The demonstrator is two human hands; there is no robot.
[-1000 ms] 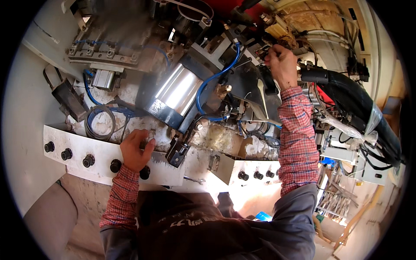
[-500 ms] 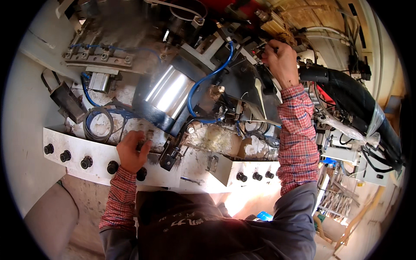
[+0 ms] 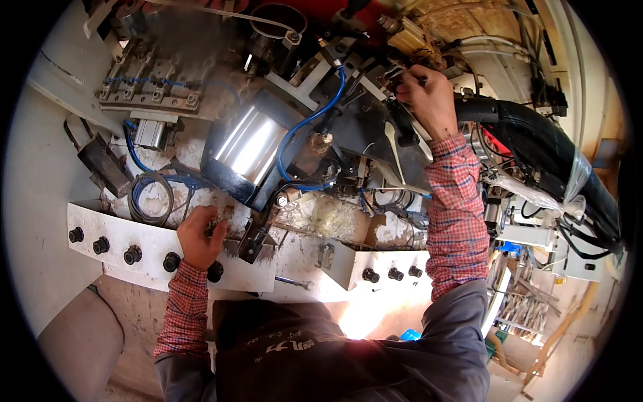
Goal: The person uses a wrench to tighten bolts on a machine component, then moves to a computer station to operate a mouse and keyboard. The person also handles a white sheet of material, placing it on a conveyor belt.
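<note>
Over the back edge of a white panel with black knobs [image 3: 132, 254], my left hand [image 3: 199, 236] has its fingers curled. Its thumb lies close to the forefinger, and whatever they grip is hidden. A shiny metal cylinder [image 3: 252, 146] with dark ends sits just beyond that hand, tilted. Farther off to the right, my right hand [image 3: 432, 97] is bent round with its fingers drawn together at dark machine parts beside a brass-coloured block [image 3: 410, 41]. What it pinches cannot be made out. A blue air hose [image 3: 313, 119] curves between the cylinder and my right arm.
A coil of grey cable [image 3: 151, 199] lies at the left near a dark metal box [image 3: 104, 164]. A thick black hose [image 3: 546, 144] bends down the right side. A second knob panel [image 3: 392, 264] stands at the front right, with a wrench-like tool [image 3: 295, 283] left of it.
The view has shifted a little, so the cylinder and hose appear farther left. My left hand sits slightly lower with its fingers more tucked in. My right hand stays at the same machine parts.
</note>
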